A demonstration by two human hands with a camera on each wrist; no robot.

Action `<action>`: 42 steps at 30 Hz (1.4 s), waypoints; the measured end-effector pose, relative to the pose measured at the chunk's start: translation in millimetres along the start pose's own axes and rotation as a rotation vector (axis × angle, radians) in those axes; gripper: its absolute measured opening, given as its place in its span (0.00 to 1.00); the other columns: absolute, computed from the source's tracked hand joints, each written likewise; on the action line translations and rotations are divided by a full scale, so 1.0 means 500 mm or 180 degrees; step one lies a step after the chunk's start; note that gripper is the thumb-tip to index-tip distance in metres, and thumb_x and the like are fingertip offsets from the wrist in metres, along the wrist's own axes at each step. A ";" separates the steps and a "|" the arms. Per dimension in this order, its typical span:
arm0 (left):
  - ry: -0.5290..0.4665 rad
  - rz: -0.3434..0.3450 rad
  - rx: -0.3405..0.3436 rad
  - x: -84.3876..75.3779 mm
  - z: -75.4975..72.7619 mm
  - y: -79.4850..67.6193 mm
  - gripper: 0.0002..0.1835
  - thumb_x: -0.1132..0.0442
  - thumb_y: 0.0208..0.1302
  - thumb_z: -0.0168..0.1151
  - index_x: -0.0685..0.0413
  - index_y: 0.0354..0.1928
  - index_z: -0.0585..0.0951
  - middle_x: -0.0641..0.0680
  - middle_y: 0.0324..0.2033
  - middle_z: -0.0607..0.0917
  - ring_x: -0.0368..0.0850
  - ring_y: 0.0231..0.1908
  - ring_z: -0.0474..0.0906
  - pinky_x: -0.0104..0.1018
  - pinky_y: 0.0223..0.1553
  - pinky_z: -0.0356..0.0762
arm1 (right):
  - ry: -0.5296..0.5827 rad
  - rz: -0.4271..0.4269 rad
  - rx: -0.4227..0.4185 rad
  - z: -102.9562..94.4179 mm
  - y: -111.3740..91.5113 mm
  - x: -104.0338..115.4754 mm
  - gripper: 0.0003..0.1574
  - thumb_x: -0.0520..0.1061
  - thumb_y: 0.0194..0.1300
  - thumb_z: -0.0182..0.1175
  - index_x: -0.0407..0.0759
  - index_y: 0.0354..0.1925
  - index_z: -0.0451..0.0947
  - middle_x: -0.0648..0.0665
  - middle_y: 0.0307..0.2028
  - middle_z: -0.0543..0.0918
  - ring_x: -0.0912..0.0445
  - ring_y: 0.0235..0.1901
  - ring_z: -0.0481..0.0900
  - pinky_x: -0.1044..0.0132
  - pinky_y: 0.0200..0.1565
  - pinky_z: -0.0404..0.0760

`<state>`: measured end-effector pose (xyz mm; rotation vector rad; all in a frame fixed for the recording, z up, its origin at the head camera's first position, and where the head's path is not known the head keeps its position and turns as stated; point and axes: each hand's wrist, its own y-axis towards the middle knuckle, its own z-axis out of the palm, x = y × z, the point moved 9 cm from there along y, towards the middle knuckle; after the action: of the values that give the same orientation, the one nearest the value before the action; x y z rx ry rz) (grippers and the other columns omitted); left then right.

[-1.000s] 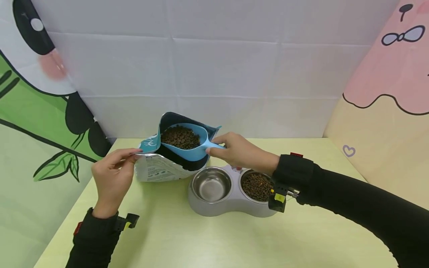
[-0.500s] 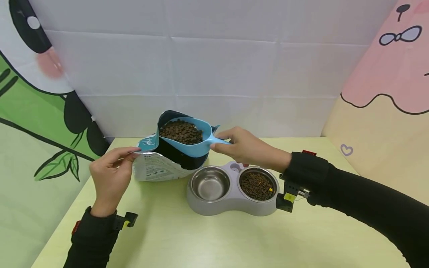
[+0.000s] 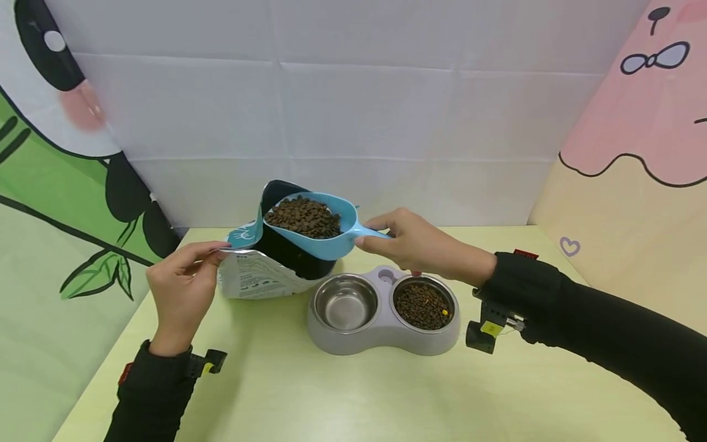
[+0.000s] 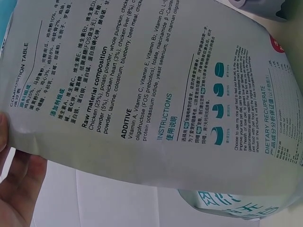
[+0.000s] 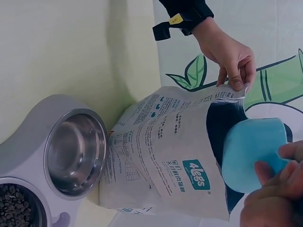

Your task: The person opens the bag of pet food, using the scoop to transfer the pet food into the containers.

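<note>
My left hand [image 3: 185, 291] pinches the top corner of a pet food bag [image 3: 262, 276] and keeps its mouth spread. The bag is silvery white with teal parts and a dark inside; its printed back fills much of the left wrist view. In my right hand [image 3: 417, 242] is the handle of a blue scoop [image 3: 331, 245], gripped between thumb and fingers. Brown kibble [image 3: 305, 218] is heaped in the scoop, which sits over the bag's mouth. In the right wrist view the scoop's blue underside [image 5: 253, 153] shows in front of the opening.
A grey double feeder [image 3: 381, 341] stands on the pale yellow table [image 3: 331, 405], just right of the bag. Its left steel bowl [image 3: 347, 305] is bare; its right bowl [image 3: 454, 307] holds kibble with a yellow bit on top. A white cloth wall [image 3: 364, 110] rises behind.
The right hand has raised the loaded scoop slightly and drawn it a little to the right. More of the right bowl now shows. The left hand stays on the bag's corner.
</note>
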<state>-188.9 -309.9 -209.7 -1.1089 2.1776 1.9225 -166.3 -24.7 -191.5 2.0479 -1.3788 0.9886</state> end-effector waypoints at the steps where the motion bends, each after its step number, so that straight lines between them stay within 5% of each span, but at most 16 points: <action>1: 0.0006 0.0006 -0.0006 0.000 0.000 0.000 0.10 0.79 0.48 0.61 0.60 0.32 0.83 0.59 0.29 0.83 0.32 0.30 0.76 0.18 0.32 0.71 | 0.0015 0.0006 0.0004 -0.001 -0.003 0.000 0.10 0.52 0.64 0.53 0.57 0.44 0.77 0.50 0.13 0.55 0.56 0.11 0.54 0.66 0.13 0.61; 17: 0.0075 -0.0103 -0.0032 0.011 -0.001 0.004 0.10 0.76 0.50 0.61 0.57 0.33 0.83 0.56 0.30 0.83 0.33 0.31 0.76 0.18 0.34 0.72 | 0.0019 0.0086 -0.0052 -0.023 -0.040 -0.024 0.09 0.55 0.63 0.54 0.54 0.38 0.77 0.49 0.13 0.54 0.55 0.10 0.54 0.66 0.12 0.59; 42: 0.0045 -0.0143 -0.0059 0.021 -0.002 0.001 0.10 0.76 0.50 0.62 0.58 0.33 0.83 0.58 0.30 0.83 0.33 0.32 0.77 0.19 0.35 0.72 | -0.0038 0.0413 -0.0325 -0.092 -0.104 -0.082 0.14 0.56 0.61 0.56 0.57 0.46 0.76 0.48 0.14 0.56 0.56 0.12 0.55 0.65 0.12 0.59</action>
<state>-196.6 -315.7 -214.0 -1.1675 2.1268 1.9263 -141.4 52.1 -194.1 1.9133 -1.5521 0.9398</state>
